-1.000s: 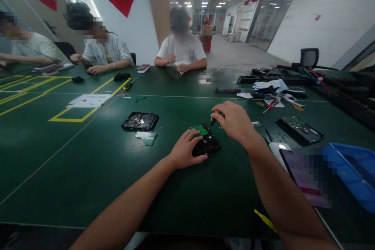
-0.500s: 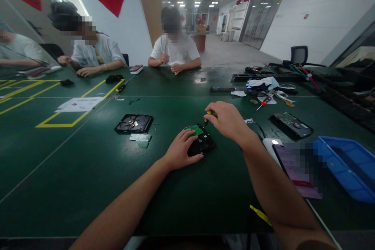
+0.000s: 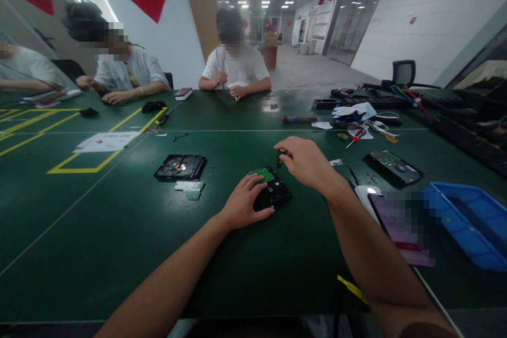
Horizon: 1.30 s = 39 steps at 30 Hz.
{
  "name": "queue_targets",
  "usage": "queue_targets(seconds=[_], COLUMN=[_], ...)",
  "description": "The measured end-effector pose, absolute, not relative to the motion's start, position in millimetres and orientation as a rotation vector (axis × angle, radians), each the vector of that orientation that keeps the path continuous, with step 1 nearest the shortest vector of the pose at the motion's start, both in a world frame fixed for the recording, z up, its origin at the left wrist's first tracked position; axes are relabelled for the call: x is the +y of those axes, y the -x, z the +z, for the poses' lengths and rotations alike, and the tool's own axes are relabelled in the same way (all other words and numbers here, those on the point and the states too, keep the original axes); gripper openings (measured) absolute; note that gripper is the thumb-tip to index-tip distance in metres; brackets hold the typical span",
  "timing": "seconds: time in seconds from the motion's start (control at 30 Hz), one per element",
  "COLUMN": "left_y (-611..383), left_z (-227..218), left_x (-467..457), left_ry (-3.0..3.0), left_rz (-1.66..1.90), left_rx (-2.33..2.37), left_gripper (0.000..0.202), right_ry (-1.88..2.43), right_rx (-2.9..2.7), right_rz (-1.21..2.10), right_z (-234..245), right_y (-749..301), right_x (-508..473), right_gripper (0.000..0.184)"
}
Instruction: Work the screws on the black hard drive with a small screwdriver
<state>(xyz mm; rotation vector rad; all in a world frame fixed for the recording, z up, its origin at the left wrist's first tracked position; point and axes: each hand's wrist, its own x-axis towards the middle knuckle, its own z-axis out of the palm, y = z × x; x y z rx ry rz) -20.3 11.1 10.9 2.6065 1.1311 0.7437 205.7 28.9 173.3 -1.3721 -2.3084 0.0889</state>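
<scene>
A black hard drive with a green circuit board on its upper face lies on the table in front of me. My left hand holds it from the left, fingers across the top and thumb along the near edge. Closed around a small yellow-and-black screwdriver, my right hand is just above the drive's far right corner. The screwdriver points down; whether its tip sits in a screw is too small to tell. To the left lie an opened hard drive and a loose circuit board.
On the right are another hard drive, a phone and a blue bin. Behind them lie a red-tipped screwdriver, a glove and cables. Several people sit across the green table, one directly opposite.
My right hand has shifted slightly left and turned its grip on the screwdriver, so more of the handle shows. My left hand and the drive stay in place.
</scene>
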Motion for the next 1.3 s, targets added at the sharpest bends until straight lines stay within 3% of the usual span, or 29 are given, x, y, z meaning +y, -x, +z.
queue_targets(seconds=[0.3,0.53,0.73,1.07,1.3], left_y=[20.1,20.2,20.3,19.4,20.4], left_z=[12.8,13.9,13.2,11.5,12.4], left_x=[10.0,10.0,10.0,11.0,10.7], left_ry=[-2.617,-2.592,-2.603,-2.594,-2.609], left_rz=[0.734,0.737,0.732,0.756,0.728], left_rx=[1.131,1.128,1.134,1.119,1.135], left_gripper=[0.077,0.077,0.077,0.076,0.078], right_ry=[1.404,1.407,1.535,1.521,1.429], right_rx=[-2.302,-2.296,-2.244,-2.259,-2.258], right_rz=[0.035,0.101,0.004,-0.013,0.094], right_z=[169.4,171.2,174.7,173.0,171.3], right_y=[-208.3,-208.1,-205.0,-207.0,-208.3], right_x=[33.6,31.1,28.5,29.4,30.8], right_gripper=[0.022,0.027,0.008,0.009,0.024])
